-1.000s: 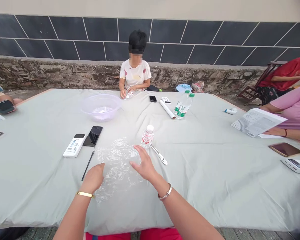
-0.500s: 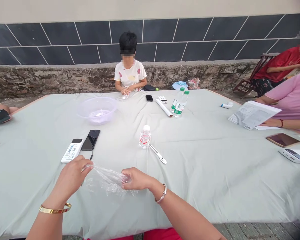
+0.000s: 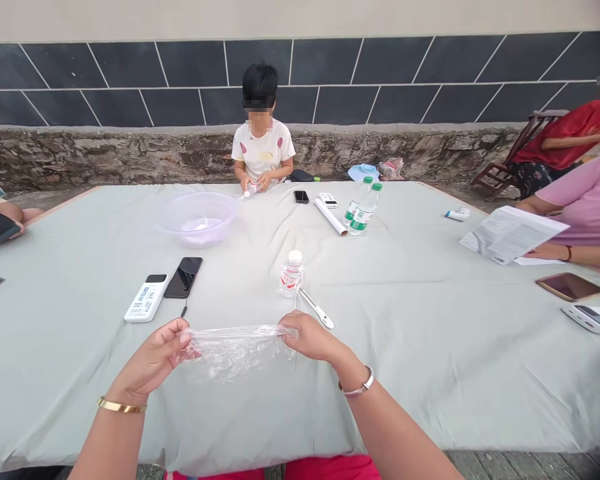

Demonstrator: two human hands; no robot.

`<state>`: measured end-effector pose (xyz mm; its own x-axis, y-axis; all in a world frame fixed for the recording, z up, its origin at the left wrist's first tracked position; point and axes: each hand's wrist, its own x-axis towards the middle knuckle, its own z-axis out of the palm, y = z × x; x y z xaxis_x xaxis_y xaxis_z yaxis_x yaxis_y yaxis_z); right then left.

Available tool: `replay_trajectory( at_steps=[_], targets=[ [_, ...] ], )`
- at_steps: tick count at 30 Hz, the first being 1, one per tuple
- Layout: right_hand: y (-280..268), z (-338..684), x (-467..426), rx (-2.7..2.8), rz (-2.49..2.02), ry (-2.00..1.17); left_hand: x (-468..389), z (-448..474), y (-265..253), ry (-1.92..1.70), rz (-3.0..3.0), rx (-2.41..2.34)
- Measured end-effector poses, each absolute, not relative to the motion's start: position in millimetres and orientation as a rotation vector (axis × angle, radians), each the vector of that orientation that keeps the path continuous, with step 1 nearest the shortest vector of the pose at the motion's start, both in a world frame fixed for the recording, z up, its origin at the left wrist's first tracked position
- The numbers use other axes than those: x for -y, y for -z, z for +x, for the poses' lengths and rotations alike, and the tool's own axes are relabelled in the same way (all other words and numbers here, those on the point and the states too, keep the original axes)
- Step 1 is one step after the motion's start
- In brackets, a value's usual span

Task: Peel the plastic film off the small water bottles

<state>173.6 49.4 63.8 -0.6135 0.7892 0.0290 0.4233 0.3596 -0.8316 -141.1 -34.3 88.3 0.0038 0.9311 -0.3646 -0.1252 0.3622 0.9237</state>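
Note:
A thin clear plastic film (image 3: 235,353), crumpled along its lower part, is stretched between my two hands just above the table. My left hand (image 3: 163,353) pinches its left end. My right hand (image 3: 307,333) grips the right end between thumb and fingers. Beyond my right hand stands a small clear bottle (image 3: 292,275) with a white cap and a red-marked label, upright. A white utility knife (image 3: 316,309) lies beside that bottle. Ahead of my left hand lie a white power bank (image 3: 147,298) and a black phone (image 3: 183,277) with a short strap.
A translucent purple basin (image 3: 199,230) stands farther back on the cloth-covered table (image 3: 405,373). Two green-capped bottles (image 3: 363,210) and a white roll (image 3: 331,217) are at the back. A person across (image 3: 263,150) handles a bottle; another at right holds papers (image 3: 513,233).
My right hand has moved right and away from me, drawing the film out wider and straighter between my hands. The left hand keeps its grip.

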Motion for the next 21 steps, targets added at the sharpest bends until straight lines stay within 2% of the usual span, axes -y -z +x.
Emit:
replay_trajectory(
  at_steps=[4,7,10,15,18,21],
  targets=[
    [-68,181,-51,1.973,-1.059,-1.496,37,-134,-85,-0.901,0.917,-1.386],
    [-67,187,-59,1.807,-1.124,-1.546,45,-125,-79,-0.743,0.967,-1.212],
    [-57,187,-66,1.694,-1.184,-1.467,51,-113,-74,-0.727,0.921,-1.043],
    [-28,160,-42,1.935,-1.313,-1.165,30,-89,-80,-1.415,0.520,-1.037],
    [-15,136,-8,2.212,-1.276,-0.999,11,-76,-80,-1.616,0.454,-1.273],
    [-15,119,15,2.280,-1.221,-0.888,6,-64,-72,-1.535,0.751,-1.762]
  ],
)
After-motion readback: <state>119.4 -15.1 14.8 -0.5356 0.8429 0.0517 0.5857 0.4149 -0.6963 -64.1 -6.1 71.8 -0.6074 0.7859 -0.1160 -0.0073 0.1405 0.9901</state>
